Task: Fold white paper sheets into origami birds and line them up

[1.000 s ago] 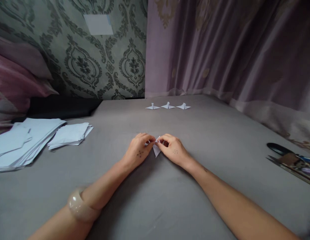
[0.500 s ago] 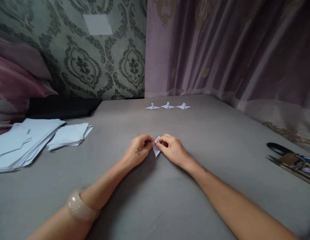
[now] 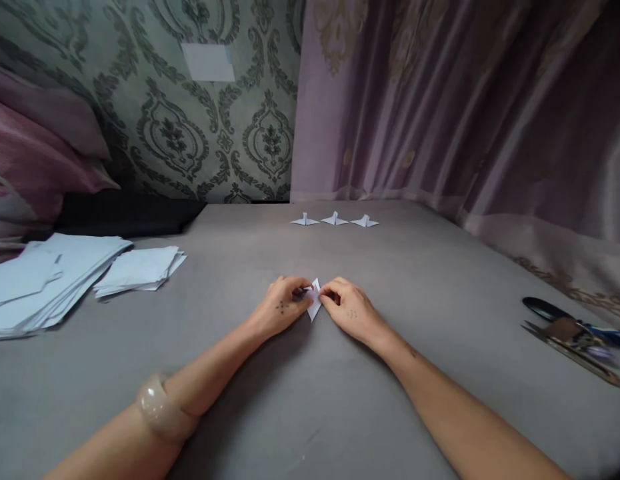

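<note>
A small folded piece of white paper [image 3: 314, 303], roughly diamond-shaped, is between my two hands over the middle of the grey surface. My left hand [image 3: 285, 303] pinches its left side between thumb and fingers. My right hand [image 3: 347, 303] has its thumb and fingertips closed at the paper's right edge. Parts of the paper's sides are hidden behind the fingertips. Farther back, three folded paper cranes [image 3: 335, 219] stand in a row with their wings spread.
On the left lie a stack of large white sheets [image 3: 85, 267] and a pile of smaller paper squares [image 3: 140, 270]. Behind them is a folded black cloth [image 3: 130, 212]. Scissors and other small tools [image 3: 570, 337] lie at the right. A purple curtain [image 3: 380, 120] hangs behind.
My right hand has drawn slightly to the right, and more of the folded paper's face shows between the hands. The whole view has shifted a little.
</note>
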A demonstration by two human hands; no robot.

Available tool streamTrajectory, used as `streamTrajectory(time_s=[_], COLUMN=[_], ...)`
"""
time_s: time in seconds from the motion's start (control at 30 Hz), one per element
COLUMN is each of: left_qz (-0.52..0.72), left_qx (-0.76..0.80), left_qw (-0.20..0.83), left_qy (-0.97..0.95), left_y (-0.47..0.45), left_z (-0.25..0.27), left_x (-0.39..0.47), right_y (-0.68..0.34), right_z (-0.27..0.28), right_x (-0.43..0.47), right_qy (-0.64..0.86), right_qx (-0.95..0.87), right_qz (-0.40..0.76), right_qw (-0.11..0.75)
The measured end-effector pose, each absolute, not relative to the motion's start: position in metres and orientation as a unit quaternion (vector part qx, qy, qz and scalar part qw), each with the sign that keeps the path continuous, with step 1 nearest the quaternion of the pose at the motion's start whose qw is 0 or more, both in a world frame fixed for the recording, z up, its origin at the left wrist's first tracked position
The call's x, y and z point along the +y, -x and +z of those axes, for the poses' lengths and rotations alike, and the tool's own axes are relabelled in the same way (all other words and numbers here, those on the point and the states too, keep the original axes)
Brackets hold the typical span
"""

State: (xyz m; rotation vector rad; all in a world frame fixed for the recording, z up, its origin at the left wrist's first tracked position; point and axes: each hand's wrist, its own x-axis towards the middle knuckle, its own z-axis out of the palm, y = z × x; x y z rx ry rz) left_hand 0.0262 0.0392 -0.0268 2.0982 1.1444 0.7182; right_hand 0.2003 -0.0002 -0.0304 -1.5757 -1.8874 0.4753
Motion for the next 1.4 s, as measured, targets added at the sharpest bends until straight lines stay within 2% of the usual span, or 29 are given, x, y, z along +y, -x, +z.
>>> streamTrajectory(time_s=[0.27, 0.6, 1.17, 1.4], left_qz=[0.280, 0.253, 0.266, 0.271], left_qx=[0.418, 0.439, 0.411, 0.407], left_qw=[0.338, 0.272, 0.212, 0.229], left_qy=[-0.795, -0.818, -0.846, -0.841], left_y=[-0.030, -0.033, -0.032, -0.030], left_z=[-0.030, -0.016, -0.031, -0.032], left_x=[0.037, 0.031, 0.036, 0.035], right_y=[-0.200, -0.195, -0.179, -0.184], right_z=[-0.025, -0.023, -0.013, -0.009], right_x=[-0.009, -0.011, -0.002, 0.001], right_qy=[0.602, 0.606, 0.653, 0.647], right_qx=[-0.698, -0.694, -0.659, -0.617], right_qz=[0.209, 0.207, 0.197, 0.298], right_qw=[0.328, 0.329, 0.317, 0.334])
